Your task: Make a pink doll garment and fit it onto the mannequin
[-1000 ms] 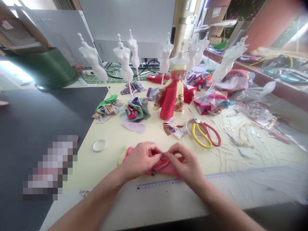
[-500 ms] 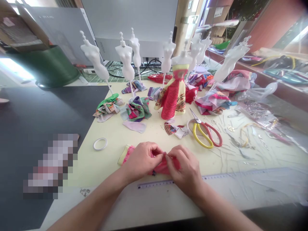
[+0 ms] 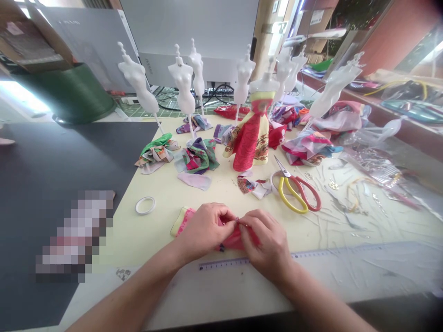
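A pink-red piece of fabric (image 3: 235,240) with a pale yellow end lies low over the table, partly covered by my fingers. My left hand (image 3: 209,230) pinches its upper edge between thumb and fingertips. Right beside it, my right hand (image 3: 266,240) pinches the same edge, so the fingertips of both hands almost touch. A long clear ruler (image 3: 224,264) lies just in front of the fabric, partly behind my right hand. Beyond my right hand rest scissors (image 3: 293,189) with one yellow and one red handle, blades slightly apart.
Several small white mannequins (image 3: 182,85) stand at the back; one wears a red and yellow dress (image 3: 246,143). Fabric scraps (image 3: 199,157) lie around their bases. A roll of white tape (image 3: 145,205) lies to the left, a dark mat (image 3: 114,152) beyond it. Loose threads and trims are scattered at right.
Both hands stay pinched on the fabric with hardly any movement. The whole view has shifted very slightly.
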`<action>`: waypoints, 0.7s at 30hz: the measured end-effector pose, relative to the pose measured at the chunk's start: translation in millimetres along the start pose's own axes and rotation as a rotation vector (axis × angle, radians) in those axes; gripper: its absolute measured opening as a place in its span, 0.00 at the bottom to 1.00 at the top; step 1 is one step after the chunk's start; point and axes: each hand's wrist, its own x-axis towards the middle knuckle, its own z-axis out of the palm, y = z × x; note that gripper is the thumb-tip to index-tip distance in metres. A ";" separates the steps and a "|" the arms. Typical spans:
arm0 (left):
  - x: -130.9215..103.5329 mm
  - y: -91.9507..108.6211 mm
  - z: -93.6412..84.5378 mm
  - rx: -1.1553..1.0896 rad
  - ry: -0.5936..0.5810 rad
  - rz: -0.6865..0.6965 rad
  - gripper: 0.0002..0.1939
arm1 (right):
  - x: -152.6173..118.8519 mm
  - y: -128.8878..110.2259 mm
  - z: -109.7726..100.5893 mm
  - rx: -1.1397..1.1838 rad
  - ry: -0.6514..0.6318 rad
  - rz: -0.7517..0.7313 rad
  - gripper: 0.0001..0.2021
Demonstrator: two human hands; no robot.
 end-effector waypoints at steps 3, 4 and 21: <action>0.1 0.4 -0.9 0.010 -0.004 0.019 0.08 | 0.3 0.2 -1.3 0.004 -0.004 -0.011 0.09; 0.1 0.6 -1.1 0.016 -0.004 0.027 0.08 | 0.1 0.2 -1.8 0.005 -0.006 -0.012 0.09; 2.8 -2.5 2.7 0.091 0.031 0.108 0.07 | 4.2 1.2 -1.5 0.092 -0.044 0.212 0.06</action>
